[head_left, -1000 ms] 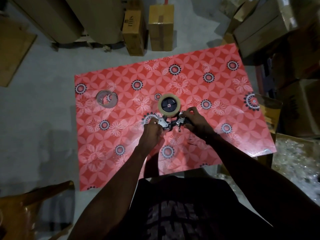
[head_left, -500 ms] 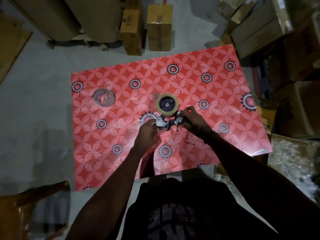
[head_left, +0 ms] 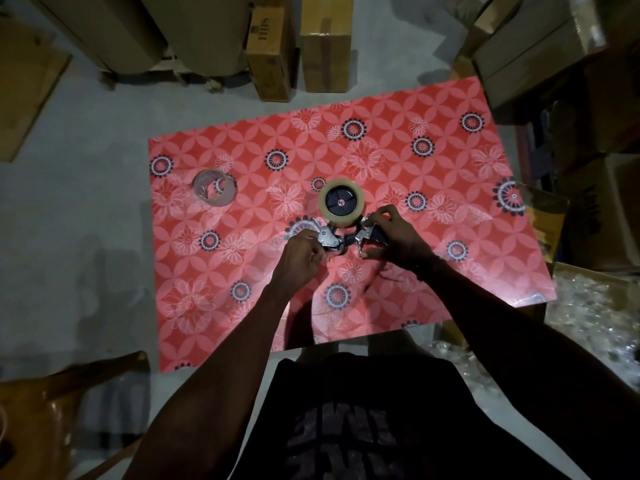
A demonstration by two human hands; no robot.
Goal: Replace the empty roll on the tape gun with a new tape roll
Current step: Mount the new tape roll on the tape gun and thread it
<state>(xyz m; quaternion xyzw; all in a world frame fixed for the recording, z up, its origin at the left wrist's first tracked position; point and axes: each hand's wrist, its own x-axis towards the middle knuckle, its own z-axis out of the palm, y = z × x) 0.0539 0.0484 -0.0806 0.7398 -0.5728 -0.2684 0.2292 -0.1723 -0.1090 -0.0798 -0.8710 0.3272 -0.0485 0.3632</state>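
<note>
Your left hand (head_left: pixel 300 252) pinches the metal cutter end of the black tape gun (head_left: pixel 349 237) | right hand (head_left: pixel 389 237) grips its handle | grips unchanged since a second ago | new beige tape roll (head_left: pixel 341 202) already seated on hub | empty clear roll (head_left: pixel 214 187) lies well apart on the red flowered table cover (head_left: pixel 450 271) | threading seems the step left.

Single head-worn view, wide-angle, looking steeply down from above the person's chest. Red floral table (head_left: pixel 398 140) fills mid-frame, near; cardboard boxes (head_left: pixel 325 43) on the floor beyond. Forearms enter from the bottom edge. No second view.
</note>
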